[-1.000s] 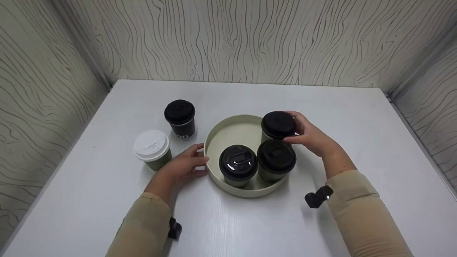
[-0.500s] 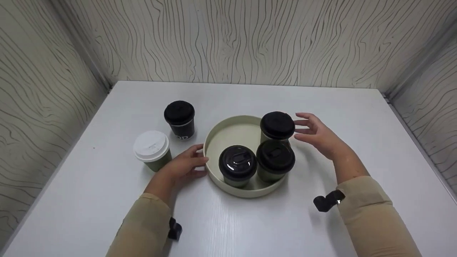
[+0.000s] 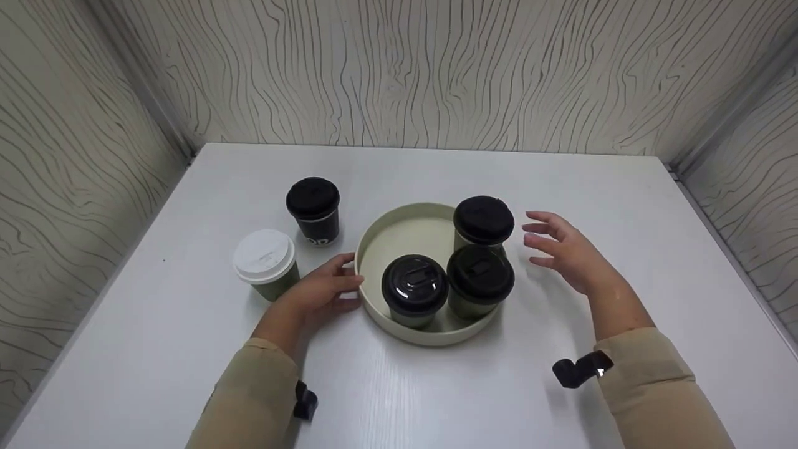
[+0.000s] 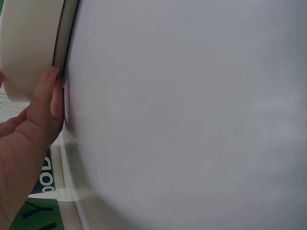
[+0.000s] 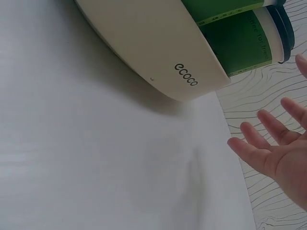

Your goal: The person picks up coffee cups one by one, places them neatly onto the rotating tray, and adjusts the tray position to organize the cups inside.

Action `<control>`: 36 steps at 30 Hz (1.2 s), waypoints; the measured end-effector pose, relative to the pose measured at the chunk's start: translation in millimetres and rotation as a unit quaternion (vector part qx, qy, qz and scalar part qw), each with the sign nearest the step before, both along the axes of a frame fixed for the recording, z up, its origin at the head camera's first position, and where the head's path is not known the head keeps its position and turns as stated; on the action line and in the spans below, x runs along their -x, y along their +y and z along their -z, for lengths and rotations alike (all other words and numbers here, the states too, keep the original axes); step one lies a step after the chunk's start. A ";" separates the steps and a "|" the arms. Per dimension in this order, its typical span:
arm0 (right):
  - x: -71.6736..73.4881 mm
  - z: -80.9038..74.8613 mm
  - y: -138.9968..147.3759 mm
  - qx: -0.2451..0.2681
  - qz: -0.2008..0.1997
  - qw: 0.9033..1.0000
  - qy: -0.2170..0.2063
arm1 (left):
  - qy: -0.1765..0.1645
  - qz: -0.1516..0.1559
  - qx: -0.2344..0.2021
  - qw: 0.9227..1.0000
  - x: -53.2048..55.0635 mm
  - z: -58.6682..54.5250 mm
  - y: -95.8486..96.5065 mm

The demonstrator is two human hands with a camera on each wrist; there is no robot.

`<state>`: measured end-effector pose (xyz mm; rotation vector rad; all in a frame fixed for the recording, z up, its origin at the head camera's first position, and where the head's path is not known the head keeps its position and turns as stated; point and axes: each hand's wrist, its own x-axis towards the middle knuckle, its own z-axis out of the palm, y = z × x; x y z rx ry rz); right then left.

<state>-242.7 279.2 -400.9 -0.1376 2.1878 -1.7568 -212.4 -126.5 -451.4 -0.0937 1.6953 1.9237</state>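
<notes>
A round pale green tray (image 3: 399, 218) holds three lidded coffee cups. One glossy black-lidded cup (image 3: 416, 287) stands at its front, a second black-lidded cup (image 3: 481, 280) close to its right, and a third with a matte black lid (image 3: 484, 219) behind that one. My left hand (image 3: 319, 288) touches the tray's left wall, fingertips at its side and lower edge in the left wrist view. Apart from the cups, my right hand (image 3: 570, 252) hovers to the tray's right with fingers spread, holding nothing. In the right wrist view two green cup sleeves (image 5: 237, 45) show above the tray wall.
Left of the tray, a dark cup with a black lid (image 3: 313, 209) stands on the white table (image 3: 399, 399). Nearer my left wrist is a green cup with a white lid (image 3: 265, 259). Patterned panels (image 3: 399, 75) enclose the table at the back and sides.
My right hand has let go of the matte-lidded cup at the tray's back right and drawn away to the right and nearer. My left hand stays at the tray.
</notes>
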 end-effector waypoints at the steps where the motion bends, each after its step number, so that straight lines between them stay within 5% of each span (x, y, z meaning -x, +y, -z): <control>1: -1.7 1.4 -0.1 0.004 0.000 1.000 -0.007 | 0.001 0.001 -0.001 1.000 0.3 0.2 -0.1; 19: -17.8 37.3 -14.7 0.076 0.028 0.992 -0.098 | 0.007 -0.005 -0.015 1.000 1.2 3.3 -0.4; 36: -17.3 56.8 -20.6 0.107 -0.009 0.990 -0.094 | 0.001 -0.006 0.009 1.000 2.7 4.0 0.1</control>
